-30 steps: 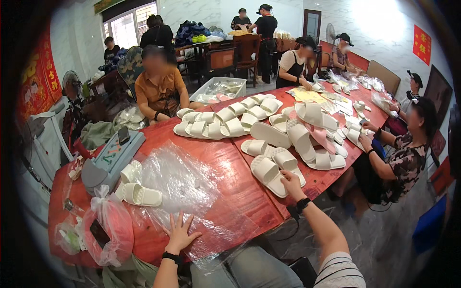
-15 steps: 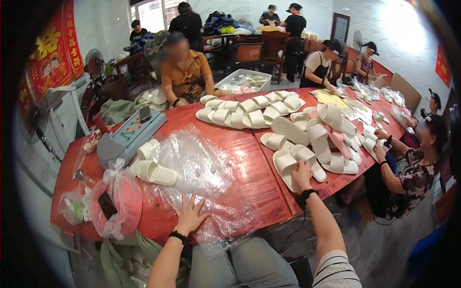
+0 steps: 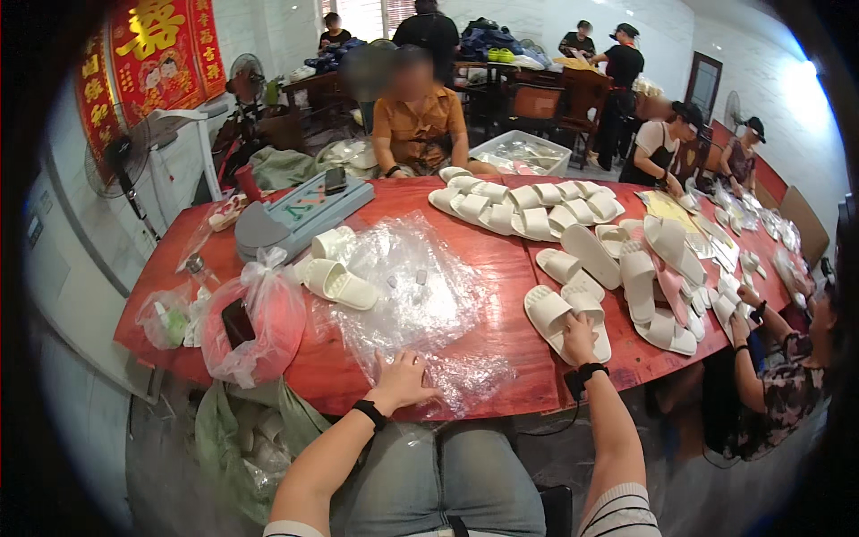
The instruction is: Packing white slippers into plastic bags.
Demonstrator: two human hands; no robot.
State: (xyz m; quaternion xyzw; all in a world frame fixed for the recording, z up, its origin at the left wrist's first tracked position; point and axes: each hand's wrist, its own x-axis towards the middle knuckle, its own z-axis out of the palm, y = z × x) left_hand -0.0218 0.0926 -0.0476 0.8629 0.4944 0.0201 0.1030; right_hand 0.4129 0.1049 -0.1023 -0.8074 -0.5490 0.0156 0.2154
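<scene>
My left hand (image 3: 403,380) rests on a spread of clear plastic bags (image 3: 403,286) near the table's front edge, its fingers apart and slightly bent. My right hand (image 3: 582,340) grips a white slipper (image 3: 586,315) by its strap, with the fingers partly inside it. Close beside that slipper lies its mate, another white slipper (image 3: 544,309). More white slippers (image 3: 664,259) lie in a loose heap to the right, a pink one (image 3: 673,291) among them. On the far side of the bags stands a pair of white slippers (image 3: 340,285).
Rows of white slippers (image 3: 528,210) cover the far middle of the red table (image 3: 501,313). At left are a grey tool case (image 3: 300,219), a red-tinted bag (image 3: 268,331) with a phone (image 3: 237,322) against it, and a small bottle (image 3: 197,268). Co-workers sit opposite and along the right side.
The view has swung left, so the scene sits further right. My left hand's fingers, spread flat on the plastic before, are now more bent. My right hand stays at the slipper.
</scene>
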